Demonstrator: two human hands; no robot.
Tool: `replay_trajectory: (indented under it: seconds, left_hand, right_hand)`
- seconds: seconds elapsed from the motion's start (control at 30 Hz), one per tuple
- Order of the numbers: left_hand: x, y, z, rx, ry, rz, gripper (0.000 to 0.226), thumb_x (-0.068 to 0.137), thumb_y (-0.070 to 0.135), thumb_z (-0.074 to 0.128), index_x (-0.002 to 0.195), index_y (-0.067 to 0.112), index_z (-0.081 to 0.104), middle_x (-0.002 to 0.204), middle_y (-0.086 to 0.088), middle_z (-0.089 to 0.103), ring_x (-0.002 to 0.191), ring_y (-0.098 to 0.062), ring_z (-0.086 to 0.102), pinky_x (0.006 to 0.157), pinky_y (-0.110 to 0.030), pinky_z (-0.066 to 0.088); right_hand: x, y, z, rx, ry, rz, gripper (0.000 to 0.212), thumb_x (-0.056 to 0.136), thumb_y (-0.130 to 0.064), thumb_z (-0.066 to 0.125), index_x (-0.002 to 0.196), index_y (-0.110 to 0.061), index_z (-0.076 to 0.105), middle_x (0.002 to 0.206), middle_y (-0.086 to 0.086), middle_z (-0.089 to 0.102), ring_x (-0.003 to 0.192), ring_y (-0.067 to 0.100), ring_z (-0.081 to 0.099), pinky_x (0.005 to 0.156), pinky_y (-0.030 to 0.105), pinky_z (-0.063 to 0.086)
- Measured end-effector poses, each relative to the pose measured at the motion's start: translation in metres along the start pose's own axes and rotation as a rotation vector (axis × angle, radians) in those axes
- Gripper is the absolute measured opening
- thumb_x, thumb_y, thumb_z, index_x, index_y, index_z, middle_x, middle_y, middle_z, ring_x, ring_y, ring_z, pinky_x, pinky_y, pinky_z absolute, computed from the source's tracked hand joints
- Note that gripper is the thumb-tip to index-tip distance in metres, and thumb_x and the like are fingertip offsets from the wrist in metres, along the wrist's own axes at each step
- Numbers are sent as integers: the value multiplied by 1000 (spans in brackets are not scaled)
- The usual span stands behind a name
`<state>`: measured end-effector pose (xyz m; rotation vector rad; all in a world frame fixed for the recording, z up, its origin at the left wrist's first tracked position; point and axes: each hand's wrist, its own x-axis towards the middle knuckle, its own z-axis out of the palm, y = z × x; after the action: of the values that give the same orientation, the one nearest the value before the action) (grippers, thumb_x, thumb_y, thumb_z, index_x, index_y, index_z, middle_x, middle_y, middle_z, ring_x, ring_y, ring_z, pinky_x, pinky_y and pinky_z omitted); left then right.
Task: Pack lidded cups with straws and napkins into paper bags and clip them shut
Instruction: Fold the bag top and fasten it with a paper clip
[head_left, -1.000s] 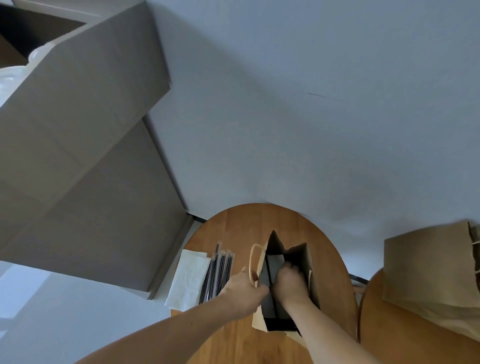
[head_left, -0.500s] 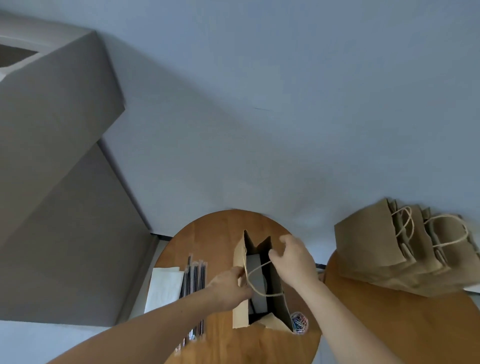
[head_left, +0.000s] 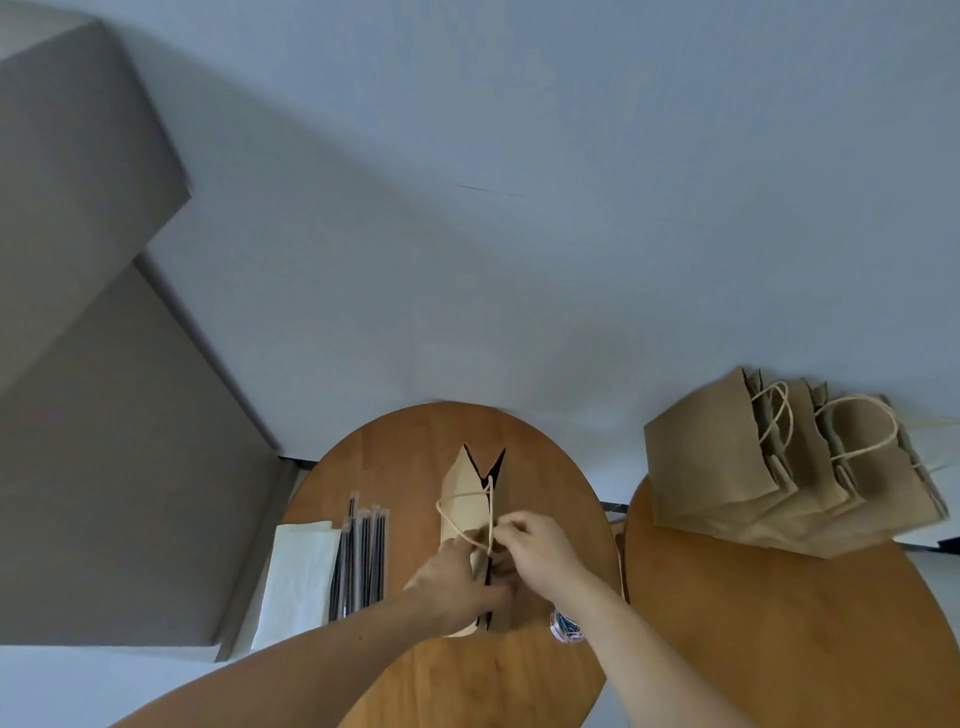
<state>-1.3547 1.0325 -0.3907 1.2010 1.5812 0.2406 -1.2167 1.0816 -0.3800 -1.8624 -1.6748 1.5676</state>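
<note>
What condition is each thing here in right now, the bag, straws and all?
Paper bag: upright, top pinched together near the hands, far end gaping.
Left hand: pinches the bag's top.
Right hand: pinches the bag's top.
Straws: wrapped, lying flat.
Napkins: stacked flat.
Spare bags: lying in a pile.

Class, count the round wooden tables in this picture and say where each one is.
2. The centre table stands under the upright paper bag; the right table beside it carries a stack of paper bags.
</note>
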Motion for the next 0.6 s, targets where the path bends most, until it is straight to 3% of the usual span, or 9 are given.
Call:
replay_trajectory:
  seconds: [0.13,0.23,0.3,0.37,0.47,0.53,0.6]
  left_hand:
    - [2,9,9,241,239,-120,38,90,49,54,114,21,59,100,1,65,90,-18,66,77,-32,56]
    - [2,14,11,304,304,-157,33,98,43,43,102,21,68,85,2,67,80,-18,68,69,-31,57]
    - [4,13,8,330,336,-150,35,99,40,40,82,20,63,73,3,61,74,-19,66,60,-29,52]
    - [8,11,3,367,360,-127,37,99,38,38,68,22,52,65,4,55,67,-19,61,53,-28,45]
    - [15,13,-10,443,332,-84,37,100,37,38,64,27,44,63,7,51,63,-16,57,53,-29,40]
    - [19,15,-19,473,280,-48,37,101,37,40,64,31,41,64,10,50,62,-12,54,52,-26,38]
    - [24,19,-28,533,245,-28,37,101,38,41,64,33,40,65,12,48,60,-7,50,50,-24,34]
  right_hand:
    - [0,6,-6,-77,-74,-123,33,96,-15,47,125,-22,63,119,-8,64,113,9,58,98,26,47]
    - [6,12,-28,-303,5,-302,43,96,-17,52,137,-26,50,132,-14,54,115,8,57,96,21,46]
    - [13,11,-46,-458,85,-476,52,94,-15,56,143,-27,42,143,-13,42,107,9,61,90,24,51]
    - [24,9,-60,-655,111,-650,61,89,-11,61,144,-27,38,151,-10,31,106,13,60,87,29,54]
    - [43,5,-74,-984,153,-761,71,81,-8,69,144,-25,41,157,1,28,122,27,47,95,41,48]
    - [52,2,-83,-1101,174,-813,63,79,-11,72,137,-25,53,153,4,36,131,32,40,101,46,41]
    - [61,0,-90,-1093,168,-879,39,80,-17,75,118,-20,67,140,3,54,130,32,43,102,47,38]
